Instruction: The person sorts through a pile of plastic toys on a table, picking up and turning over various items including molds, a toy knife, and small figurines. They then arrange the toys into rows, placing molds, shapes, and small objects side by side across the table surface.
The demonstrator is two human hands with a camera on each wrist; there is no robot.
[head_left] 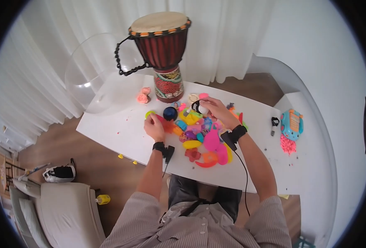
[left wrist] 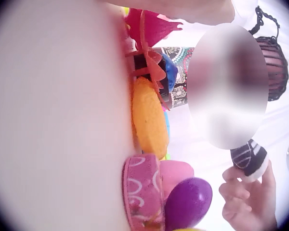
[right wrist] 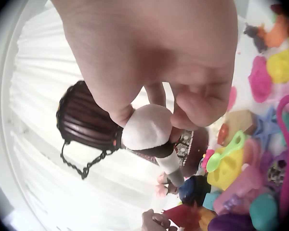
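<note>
My right hand (head_left: 218,110) pinches a rounded black-and-white object (head_left: 199,107) above the toy pile; its white side (right wrist: 147,127) faces the right wrist view, and its striped dark part (left wrist: 248,158) shows in the left wrist view. My left hand (head_left: 154,128) is low at the pile's left side, fingers bent, beside a yellow-green piece (head_left: 150,113) and a red piece (head_left: 164,122). Its fingertips are hidden, so whether it grips either piece is unclear. A dark blue ball (head_left: 170,113) lies between the hands.
A tall drum (head_left: 162,49) stands at the table's back edge, with pink flowers (head_left: 143,96) to its left. Colourful toys, including a yellow piece (head_left: 192,144) and a pink one (head_left: 211,140), cover the middle. A blue toy phone (head_left: 292,125) sits at the right.
</note>
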